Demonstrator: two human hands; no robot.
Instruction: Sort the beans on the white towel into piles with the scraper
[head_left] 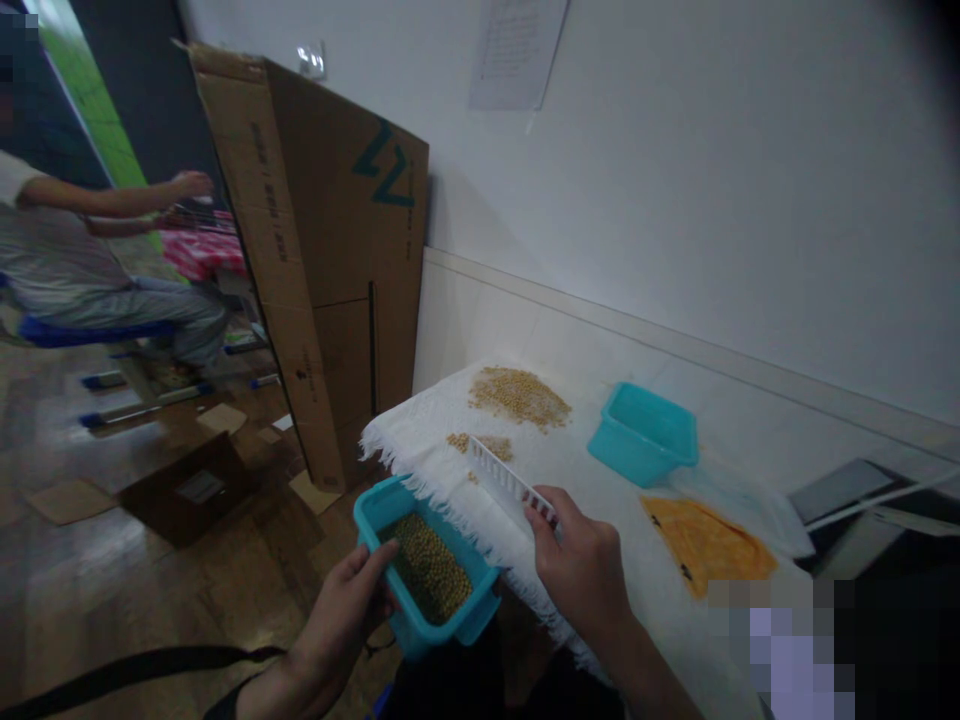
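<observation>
My left hand (341,615) grips the near rim of a teal plastic tub (390,505) filled with yellowish beans (429,575), held at the edge of a white fringed cloth (600,500). My right hand (581,560) is closed on a white comb-like scraper (506,478) that lies slanted on the cloth. Just beyond the scraper's far end sits a small heap of beans (480,443), and a larger bean pile (519,396) lies farther back. A second teal tub (645,435) stands on the cloth to the right; I cannot see what is in it.
A tall cardboard sheet (322,260) leans against the white wall at left. An orange cloth (705,545) and a clear plastic bag (739,495) lie to the right. Another person (82,260) sits at far left. Flat cardboard pieces (187,490) lie on the floor.
</observation>
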